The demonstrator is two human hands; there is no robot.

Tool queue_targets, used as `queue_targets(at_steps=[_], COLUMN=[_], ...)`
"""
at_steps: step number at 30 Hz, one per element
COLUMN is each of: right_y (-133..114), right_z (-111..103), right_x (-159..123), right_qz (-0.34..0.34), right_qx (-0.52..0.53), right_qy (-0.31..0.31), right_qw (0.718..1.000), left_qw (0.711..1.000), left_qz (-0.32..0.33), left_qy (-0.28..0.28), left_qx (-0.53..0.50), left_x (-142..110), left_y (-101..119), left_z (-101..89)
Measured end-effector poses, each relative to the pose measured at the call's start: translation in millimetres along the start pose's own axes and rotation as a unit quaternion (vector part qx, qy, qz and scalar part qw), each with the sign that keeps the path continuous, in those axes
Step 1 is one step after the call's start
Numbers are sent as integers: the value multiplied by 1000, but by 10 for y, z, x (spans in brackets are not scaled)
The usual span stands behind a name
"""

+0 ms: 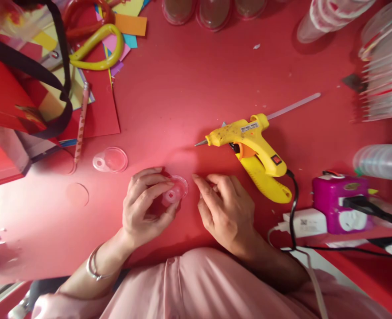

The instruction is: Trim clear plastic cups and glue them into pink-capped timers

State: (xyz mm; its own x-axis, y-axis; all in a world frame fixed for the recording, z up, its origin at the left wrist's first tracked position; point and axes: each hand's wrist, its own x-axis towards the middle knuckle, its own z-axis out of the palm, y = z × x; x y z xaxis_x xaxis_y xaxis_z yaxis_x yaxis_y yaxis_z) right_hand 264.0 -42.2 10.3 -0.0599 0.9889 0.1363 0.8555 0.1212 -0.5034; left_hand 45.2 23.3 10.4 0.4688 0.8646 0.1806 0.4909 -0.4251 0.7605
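Note:
My left hand (146,206) grips a small round clear plastic lid (183,186) between its fingers and thumb, just above the red table. A pale spot with a small cross-like mark shows on the lid's near side. Close by on the right, my right hand (225,204) has its index finger stretched towards the lid and the other fingers bent. Nothing shows in it, and its fingertips are apart from the lid. A second clear lid (116,160) lies on the table, left of my left hand. Beyond my right hand rests a yellow glue gun (237,133), its nozzle pointing left.
A glue stick (295,105) sticks out of the gun's back. Scissors (98,53), paper pieces and a pencil (81,124) lie at the upper left. Stacked clear cups (335,13) stand at the upper right. A purple power socket (340,201) and cords are at the right.

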Motion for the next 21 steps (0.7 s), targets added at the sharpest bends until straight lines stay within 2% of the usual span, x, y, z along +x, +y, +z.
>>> queue_targets(at_steps=[15,18,21], right_y=[3,14,15], right_z=[12,26,25], right_x=[3,-5,-11], right_qz=[-10,-15,-34], right_qx=[-9,-7,12], right_qy=[12,27,75], right_qw=[1000,999,996], left_qw=[996,996,997], left_qz=[48,49,53], left_qy=[10,13,14], left_qx=[71,69,58], left_x=[63,63,50], left_y=[29,29,23], left_z=[7,9,5])
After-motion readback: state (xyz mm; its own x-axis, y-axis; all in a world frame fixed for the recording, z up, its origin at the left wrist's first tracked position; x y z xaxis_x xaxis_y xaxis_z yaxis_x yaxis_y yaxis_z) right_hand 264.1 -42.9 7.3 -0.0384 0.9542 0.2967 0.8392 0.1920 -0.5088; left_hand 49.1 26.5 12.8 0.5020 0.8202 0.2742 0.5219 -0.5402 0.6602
